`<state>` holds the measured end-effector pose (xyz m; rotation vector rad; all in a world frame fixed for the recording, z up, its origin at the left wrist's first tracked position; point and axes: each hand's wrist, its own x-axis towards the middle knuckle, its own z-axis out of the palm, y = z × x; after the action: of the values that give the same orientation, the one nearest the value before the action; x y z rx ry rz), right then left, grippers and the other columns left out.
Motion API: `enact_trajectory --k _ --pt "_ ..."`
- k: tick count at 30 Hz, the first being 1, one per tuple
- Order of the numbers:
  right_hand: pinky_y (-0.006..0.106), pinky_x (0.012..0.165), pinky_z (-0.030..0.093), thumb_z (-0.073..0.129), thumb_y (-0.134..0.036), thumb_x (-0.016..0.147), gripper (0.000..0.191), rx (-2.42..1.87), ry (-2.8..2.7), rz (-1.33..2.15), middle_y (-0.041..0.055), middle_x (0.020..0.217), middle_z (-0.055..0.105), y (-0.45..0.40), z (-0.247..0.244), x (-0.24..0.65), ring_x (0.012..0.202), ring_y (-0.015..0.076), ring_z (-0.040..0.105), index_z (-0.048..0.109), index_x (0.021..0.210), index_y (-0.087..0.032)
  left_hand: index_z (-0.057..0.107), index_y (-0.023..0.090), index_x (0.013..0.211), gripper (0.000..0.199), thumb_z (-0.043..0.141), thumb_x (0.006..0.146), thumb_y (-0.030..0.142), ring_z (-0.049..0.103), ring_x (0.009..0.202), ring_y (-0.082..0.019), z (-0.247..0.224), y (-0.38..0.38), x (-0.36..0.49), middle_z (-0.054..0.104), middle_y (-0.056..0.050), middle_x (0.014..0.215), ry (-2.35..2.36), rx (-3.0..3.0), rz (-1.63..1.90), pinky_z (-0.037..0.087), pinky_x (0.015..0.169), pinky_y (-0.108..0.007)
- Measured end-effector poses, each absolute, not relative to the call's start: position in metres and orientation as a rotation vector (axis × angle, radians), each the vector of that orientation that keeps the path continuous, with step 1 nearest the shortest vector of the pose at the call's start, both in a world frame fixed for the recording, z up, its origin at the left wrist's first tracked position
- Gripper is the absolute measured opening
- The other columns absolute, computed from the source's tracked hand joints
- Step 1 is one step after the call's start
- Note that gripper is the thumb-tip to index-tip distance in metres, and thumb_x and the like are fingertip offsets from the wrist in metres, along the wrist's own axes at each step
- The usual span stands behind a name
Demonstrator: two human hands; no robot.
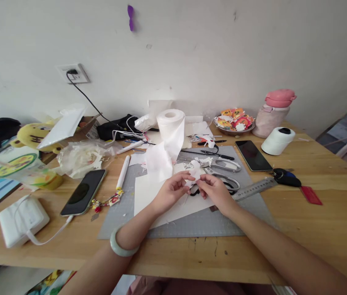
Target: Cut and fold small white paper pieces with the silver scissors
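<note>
My left hand (pixel 173 191) and my right hand (pixel 215 191) meet over the middle of the mat, both closed at the fingertips on a small white paper piece (pixel 194 169) with an uneven, rounded outline. Under them lies a sheet of white paper (pixel 148 200) on the grey cutting mat (pixel 121 219). Just beyond my right hand are large metal scissors (pixel 227 166), partly covered by it. A steel ruler (pixel 256 188) slants away to the right. Behind my left hand stands a roll of white tissue (pixel 171 123), its loose end (pixel 159 162) hanging down onto the mat.
On the left are a charging phone (pixel 83 192), a white power adapter (pixel 22 221) and a drink cup (pixel 38 174). At right lie another phone (pixel 253 155), keys (pixel 286 178) and a thread spool (pixel 278 140). A pink-lidded bottle (pixel 273 116) and a bowl of packets (pixel 234 130) stand behind.
</note>
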<state>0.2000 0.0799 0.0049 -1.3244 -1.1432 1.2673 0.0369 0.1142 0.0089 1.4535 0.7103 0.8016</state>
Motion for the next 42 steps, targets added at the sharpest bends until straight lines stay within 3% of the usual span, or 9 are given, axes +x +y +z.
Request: enact_trajectory --k 4,9,13,19,26,30,34,39,42 --pt "0.022 0.045 0.035 0.055 -0.038 0.070 0.020 -1.355 -1.113 1.225 -0.0070 0.047 0.046 0.082 0.005 0.204 0.042 0.0085 0.042 0.052 0.072 -0.018 0.060 0.019 0.097 0.024 0.059 0.073 0.020 0.052 0.073 -0.010 0.007 0.116 0.036 0.050 -0.007 0.118 0.722 1.479 0.755 0.044 0.067 -0.027" --pt "0.022 0.044 0.036 0.054 -0.039 0.070 0.021 -1.362 -1.095 1.207 -0.0063 0.051 0.047 0.082 0.008 0.204 0.042 0.0080 0.043 0.054 0.075 -0.018 0.056 0.020 0.103 0.029 0.059 0.074 0.022 0.051 0.064 -0.009 0.005 0.117 0.036 0.056 -0.003 0.095 0.716 1.463 0.687 0.042 0.062 -0.024" --pt "0.022 0.044 0.036 0.053 -0.040 0.070 0.023 -1.360 -1.090 1.206 -0.0061 0.052 0.047 0.082 0.008 0.202 0.042 0.0080 0.044 0.054 0.075 -0.018 0.056 0.022 0.101 0.028 0.060 0.073 0.023 0.051 0.066 -0.009 0.005 0.117 0.036 0.055 -0.003 0.097 0.657 1.418 0.711 0.044 0.063 -0.025" --pt "0.022 0.044 0.035 0.053 -0.040 0.072 0.022 -1.345 -1.122 1.222 -0.0067 0.051 0.047 0.082 0.008 0.203 0.042 0.0079 0.043 0.053 0.074 -0.018 0.057 0.022 0.111 0.036 0.056 0.075 0.020 0.049 0.059 -0.010 0.010 0.118 0.032 0.058 0.000 0.070 0.695 1.501 0.586 0.036 0.054 -0.022" --pt "0.022 0.043 0.033 0.057 -0.044 0.069 0.026 -1.309 -1.072 1.291 -0.0078 0.048 0.044 0.081 0.011 0.205 0.040 0.0070 0.039 0.053 0.074 -0.018 0.058 0.025 0.114 0.044 0.058 0.071 0.016 0.047 0.058 -0.008 0.012 0.118 0.033 0.062 -0.004 0.097 0.676 1.393 0.682 0.038 0.056 -0.023" --pt "0.022 0.042 0.031 0.060 -0.045 0.067 0.029 -1.268 -1.007 1.332 -0.0079 0.048 0.044 0.081 0.010 0.205 0.040 0.0065 0.038 0.054 0.074 -0.018 0.056 0.024 0.116 0.047 0.058 0.070 0.016 0.045 0.055 -0.008 0.014 0.118 0.033 0.061 -0.002 0.080 0.705 1.344 0.747 0.039 0.057 -0.024" --pt "0.021 0.041 0.028 0.063 -0.044 0.065 0.036 -1.201 -0.961 1.476 -0.0085 0.049 0.045 0.079 0.009 0.203 0.040 0.0064 0.037 0.054 0.087 -0.017 0.057 0.024 0.116 0.048 0.059 0.069 0.016 0.045 0.055 -0.009 0.015 0.118 0.033 0.056 0.001 0.068 0.719 1.323 0.746 0.039 0.058 -0.025" --pt "0.021 0.042 0.028 0.063 -0.043 0.068 0.029 -1.222 -1.055 1.491 -0.0076 0.049 0.045 0.077 0.009 0.202 0.040 0.0052 0.037 0.050 0.069 -0.017 0.057 0.025 0.114 0.051 0.059 0.065 0.011 0.043 0.055 -0.007 0.014 0.118 0.034 0.052 0.002 0.067 0.703 1.263 0.784 0.038 0.057 -0.023" --pt "0.021 0.043 0.028 0.062 -0.044 0.069 0.029 -1.235 -1.009 1.429 -0.0075 0.049 0.045 0.079 0.010 0.204 0.041 0.0056 0.037 0.051 0.069 -0.017 0.061 0.023 0.108 0.050 0.053 0.062 0.007 0.038 0.054 -0.007 0.013 0.118 0.034 0.054 0.001 0.069 0.688 1.283 0.752 0.035 0.052 -0.021"
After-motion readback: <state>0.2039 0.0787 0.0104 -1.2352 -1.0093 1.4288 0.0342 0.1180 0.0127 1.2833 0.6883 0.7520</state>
